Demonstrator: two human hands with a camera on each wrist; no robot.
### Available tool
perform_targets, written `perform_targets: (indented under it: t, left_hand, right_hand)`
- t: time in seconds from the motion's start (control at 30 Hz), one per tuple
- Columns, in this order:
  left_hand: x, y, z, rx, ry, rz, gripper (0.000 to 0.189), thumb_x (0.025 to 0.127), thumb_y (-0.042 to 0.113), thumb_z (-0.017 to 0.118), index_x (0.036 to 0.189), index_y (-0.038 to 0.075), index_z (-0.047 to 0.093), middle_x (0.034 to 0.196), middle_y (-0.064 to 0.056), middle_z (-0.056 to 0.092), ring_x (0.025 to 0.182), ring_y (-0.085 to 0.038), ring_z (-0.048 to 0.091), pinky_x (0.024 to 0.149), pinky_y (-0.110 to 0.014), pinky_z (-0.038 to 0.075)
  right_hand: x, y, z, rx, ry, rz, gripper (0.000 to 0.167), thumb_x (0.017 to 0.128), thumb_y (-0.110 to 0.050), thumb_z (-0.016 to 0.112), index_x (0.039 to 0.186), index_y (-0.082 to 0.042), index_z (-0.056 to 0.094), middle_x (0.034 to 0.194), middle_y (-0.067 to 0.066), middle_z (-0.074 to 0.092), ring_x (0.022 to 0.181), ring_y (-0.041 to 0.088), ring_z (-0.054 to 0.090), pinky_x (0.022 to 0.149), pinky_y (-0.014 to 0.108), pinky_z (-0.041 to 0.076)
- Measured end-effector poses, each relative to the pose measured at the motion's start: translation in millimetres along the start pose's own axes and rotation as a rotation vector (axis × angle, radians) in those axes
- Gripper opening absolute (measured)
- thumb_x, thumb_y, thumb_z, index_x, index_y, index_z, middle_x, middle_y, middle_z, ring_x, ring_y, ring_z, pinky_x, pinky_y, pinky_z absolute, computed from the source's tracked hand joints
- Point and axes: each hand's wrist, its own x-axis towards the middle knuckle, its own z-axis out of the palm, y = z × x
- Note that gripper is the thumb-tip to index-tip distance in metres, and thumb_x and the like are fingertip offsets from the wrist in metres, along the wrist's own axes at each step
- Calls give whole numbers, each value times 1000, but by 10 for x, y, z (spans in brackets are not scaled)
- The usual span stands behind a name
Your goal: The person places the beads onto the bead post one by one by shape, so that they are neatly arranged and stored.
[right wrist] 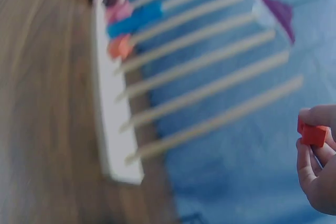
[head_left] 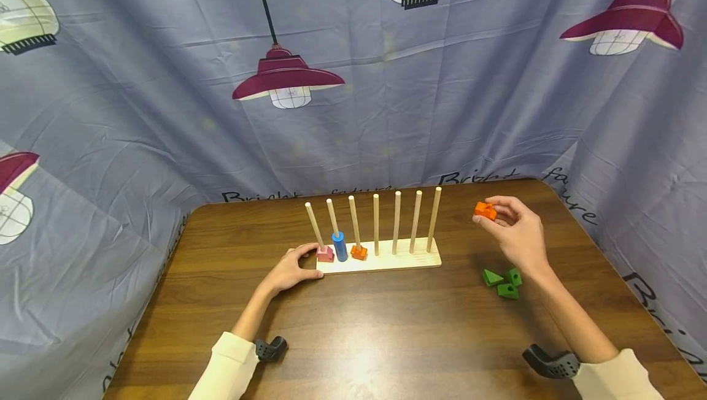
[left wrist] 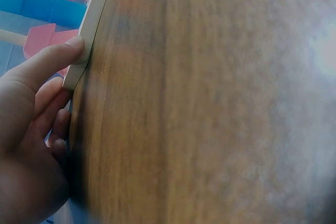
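A pale wooden peg board (head_left: 386,262) with several upright rods stands on the table. My left hand (head_left: 289,269) grips its left end, the thumb against the front edge. From the left, the first rod carries pink blocks (head_left: 325,254), the second blue cylinders (head_left: 339,248), the third an orange star block (head_left: 359,253); the other rods are bare. To the right of the board, my right hand (head_left: 520,232) pinches an orange star block (head_left: 485,211) between thumb and fingers, raised above the table. The right wrist view shows this held block (right wrist: 313,135) apart from the rods.
Three green triangular blocks (head_left: 507,291) lie on the brown wooden table (head_left: 386,326), nearer than the right hand. A grey curtain (head_left: 353,142) printed with lamps hangs behind the table and at its sides. Black devices (head_left: 270,349) sit at both wrists.
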Motion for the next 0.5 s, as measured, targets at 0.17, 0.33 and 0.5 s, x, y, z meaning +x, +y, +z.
perform_targets:
  t: [0.17,0.33,0.5]
  left_hand:
    - [-10,-21,10,-3,3,8,76,79,26,86,144,6,53,136,-14,55,120,-31,44,99,-53,37]
    - [-7,-29,14,-5,10,15,75,78,25,86,143,6,54,136,-14,56,119,-31,44,99,-53,38]
    - [7,-18,6,-2,12,9,75,78,25,86,143,7,54,135,-13,56,120,-30,44,100,-51,37]
  right_hand:
    - [6,-486,277,188,-63,-93,35,83,7,76,116,12,64,98,-8,71,90,4,67,81,17,51]
    - [24,-841,657,294,-162,-172,36,85,8,75,120,8,68,108,10,70,93,9,68,82,22,53]
    - [68,-1059,1031,370,-227,-184,38,85,7,75,123,6,67,113,20,68,96,12,67,85,25,53]
